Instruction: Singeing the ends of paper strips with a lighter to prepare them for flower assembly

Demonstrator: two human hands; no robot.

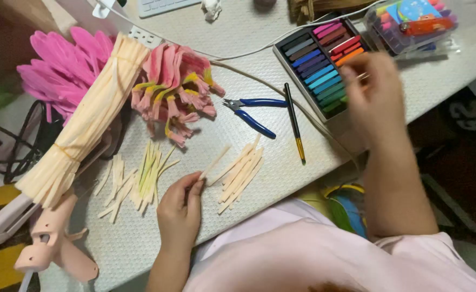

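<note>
Left hand pinches pale strip; right hand reaches pastel box

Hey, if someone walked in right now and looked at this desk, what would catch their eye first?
Probably the bright pink petal bundle at the upper left, with a long cream strip bundle lying across it. Next, the tray of coloured pastel sticks at the upper right, where the right hand reaches in. Near the front edge, the left hand pinches one cream strip beside a small pile of cut strips.
</note>
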